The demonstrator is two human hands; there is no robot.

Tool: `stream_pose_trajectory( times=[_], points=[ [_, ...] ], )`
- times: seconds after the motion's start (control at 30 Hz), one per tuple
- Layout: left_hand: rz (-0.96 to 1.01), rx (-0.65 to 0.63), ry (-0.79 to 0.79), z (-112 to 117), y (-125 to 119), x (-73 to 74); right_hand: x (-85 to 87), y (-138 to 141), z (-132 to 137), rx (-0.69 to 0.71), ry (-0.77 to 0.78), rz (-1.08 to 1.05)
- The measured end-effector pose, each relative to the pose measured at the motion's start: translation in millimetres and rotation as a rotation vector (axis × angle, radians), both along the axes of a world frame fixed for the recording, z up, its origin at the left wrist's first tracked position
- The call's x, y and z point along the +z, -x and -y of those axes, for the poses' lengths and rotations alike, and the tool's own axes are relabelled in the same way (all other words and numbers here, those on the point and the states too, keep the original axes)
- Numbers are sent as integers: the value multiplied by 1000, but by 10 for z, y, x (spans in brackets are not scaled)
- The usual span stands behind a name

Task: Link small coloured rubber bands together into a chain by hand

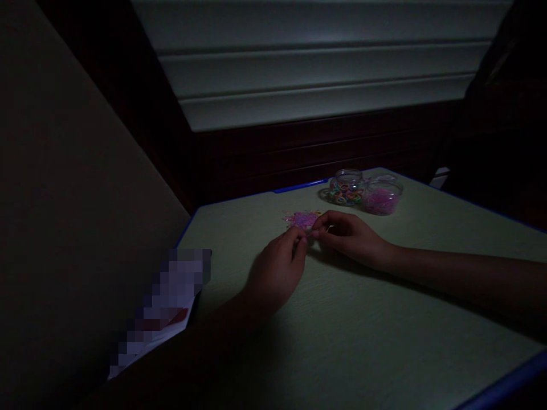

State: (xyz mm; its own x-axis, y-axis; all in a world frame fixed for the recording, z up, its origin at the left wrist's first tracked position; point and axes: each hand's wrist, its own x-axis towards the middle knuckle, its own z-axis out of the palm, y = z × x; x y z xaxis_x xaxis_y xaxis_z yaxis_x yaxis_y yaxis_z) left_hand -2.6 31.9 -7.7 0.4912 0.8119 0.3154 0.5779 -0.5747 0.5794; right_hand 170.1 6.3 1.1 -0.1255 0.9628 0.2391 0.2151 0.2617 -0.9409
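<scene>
My left hand and my right hand meet over the table, fingertips pinched close together. Between them runs a small, thin, pale band, like a tiny rubber band, held at both ends. Just beyond the fingertips lies a loose pile of small pink, purple and yellow rubber bands. A clear jar of thicker multicoloured bands stands behind my right hand. Touching or nearly touching it is a second clear jar holding pink bands.
The pale green table has a blue edge. Beside its left edge is a white item with a red patch, partly blurred out. A wall rises at the left, and a slatted shutter hangs behind. The room is dim.
</scene>
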Motion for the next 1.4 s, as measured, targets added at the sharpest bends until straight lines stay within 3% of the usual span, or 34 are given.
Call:
stream_pose_trajectory(
  times=[0.33,0.6,0.77,1.1,1.4],
  points=[
    [-57,-23,-31,26,-12,53,-2,-22,-25,-80,-10,86],
    [-125,-43,-99,57,-12,70,25,-43,-55,-31,81,40],
    [-134,-54,-115,51,-9,65,36,-116,-64,71,158,53],
    [-180,-53,-109,52,-12,71,25,-135,-2,94,64,90],
    [-210,-118,-147,86,-5,87,143,-270,58,95,-183,503]
  ],
)
